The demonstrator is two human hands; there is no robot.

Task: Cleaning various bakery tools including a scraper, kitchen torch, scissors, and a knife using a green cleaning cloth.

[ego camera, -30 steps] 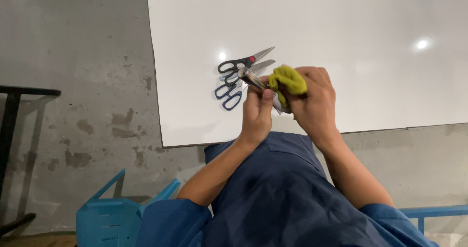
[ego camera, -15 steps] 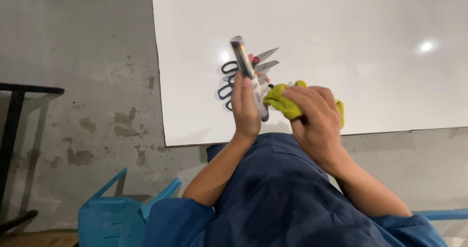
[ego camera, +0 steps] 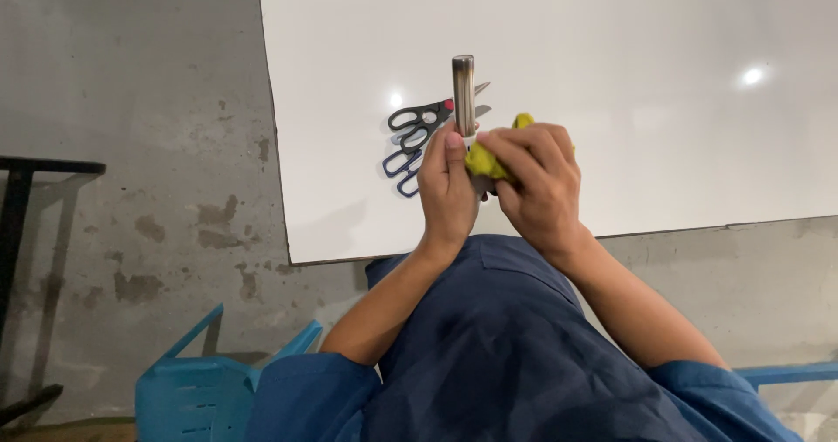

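Two hands over white table (ego camera: 681, 145): left hand (ego camera: 447, 193) clamped on upright metal tool (ego camera: 463, 93), right hand (ego camera: 532, 185) bunched shut around yellow cloth (ego camera: 485, 158) against its lower end. Tool looks stiff, smooth, probably slippery; grip low. Scissors (ego camera: 417, 132) lie behind.

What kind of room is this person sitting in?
Probably a plain workshop or work corner, not a cosy home room. The floor is bare, stained concrete, a white table serves as the work surface with scissors lying on it, and a blue plastic crate sits beside the person's legs.
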